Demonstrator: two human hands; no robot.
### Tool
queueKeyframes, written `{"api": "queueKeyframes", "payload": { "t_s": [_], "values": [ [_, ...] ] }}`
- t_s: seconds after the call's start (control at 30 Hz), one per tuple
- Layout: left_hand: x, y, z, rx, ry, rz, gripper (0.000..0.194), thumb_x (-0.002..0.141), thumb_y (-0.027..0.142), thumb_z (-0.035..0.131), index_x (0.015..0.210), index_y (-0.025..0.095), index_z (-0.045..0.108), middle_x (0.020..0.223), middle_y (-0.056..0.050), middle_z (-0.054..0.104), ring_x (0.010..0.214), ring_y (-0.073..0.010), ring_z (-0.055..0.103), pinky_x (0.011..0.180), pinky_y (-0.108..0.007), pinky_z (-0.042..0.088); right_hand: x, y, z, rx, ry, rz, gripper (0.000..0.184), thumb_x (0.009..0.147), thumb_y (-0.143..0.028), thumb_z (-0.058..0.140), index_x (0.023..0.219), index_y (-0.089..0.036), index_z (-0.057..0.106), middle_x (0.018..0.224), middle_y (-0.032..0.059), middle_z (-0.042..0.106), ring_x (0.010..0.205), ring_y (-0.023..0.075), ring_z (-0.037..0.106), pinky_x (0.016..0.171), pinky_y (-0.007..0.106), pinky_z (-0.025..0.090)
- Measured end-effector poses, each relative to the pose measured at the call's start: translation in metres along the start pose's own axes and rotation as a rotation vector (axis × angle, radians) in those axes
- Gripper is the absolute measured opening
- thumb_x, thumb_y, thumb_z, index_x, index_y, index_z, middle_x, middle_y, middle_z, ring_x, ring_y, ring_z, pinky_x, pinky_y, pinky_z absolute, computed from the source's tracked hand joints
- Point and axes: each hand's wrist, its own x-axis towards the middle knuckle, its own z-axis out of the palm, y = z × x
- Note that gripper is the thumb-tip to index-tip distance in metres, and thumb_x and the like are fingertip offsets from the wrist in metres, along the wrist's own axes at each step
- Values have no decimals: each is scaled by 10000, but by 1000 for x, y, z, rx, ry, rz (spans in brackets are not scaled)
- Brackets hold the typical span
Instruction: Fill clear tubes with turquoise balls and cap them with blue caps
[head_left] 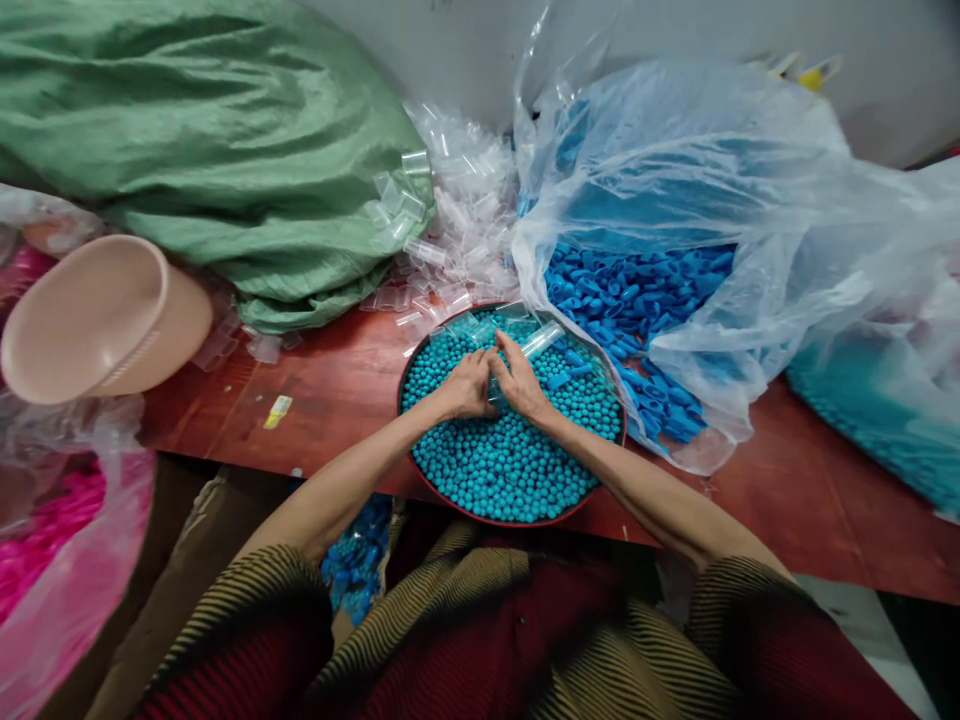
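- Left hand: curled on clear tube between hands; long axis partly hidden.
- Right hand: beside it, grip unclear.
- Loose tube: beyond right hand, slanting away rightward above turquoise beads.

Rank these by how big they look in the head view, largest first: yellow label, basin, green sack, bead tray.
1. Green sack, cut off by the frame
2. Bead tray
3. Basin
4. Yellow label

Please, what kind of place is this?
Probably a small assembly workshop: a round tray full of turquoise beads, heaped clear plastic tubes and an open bag of blue plastic parts.
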Motion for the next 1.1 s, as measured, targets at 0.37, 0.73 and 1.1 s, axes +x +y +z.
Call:
{"api": "queueKeyframes", "payload": {
  "t_s": [0.37,0.73,1.1],
  "values": [
    [0,8,-4,116,-2,-47,992,575,210,667,1433,105,181,1327,-191,420,1228,-350,419,1023,-460,344,-88,-7,-27,-463,-718,-854,351,874,-418,498,1134,-203,596,1206,121,575,1248,272,415,1019,504,304],
    [-17,11,-26,45,162,-121,962,602,263,657,1437,108,204,1318,-174,437,1209,-343,446,1028,-450,370,-33,31,-19,-619,-543,-772,356,883,-411,474,1103,-161,601,1123,128,596,1199,274,435,1047,532,274],
    [-68,24,-32,368,-162,-451,926,592,235,649,1414,114,241,1275,-199,453,1129,-382,484,917,-450,415,-56,56,-22,-546,201,-3,403,898,-289,345,1159,-66,556,1273,222,513,1251,303,426,1036,499,361]
  ]
}}
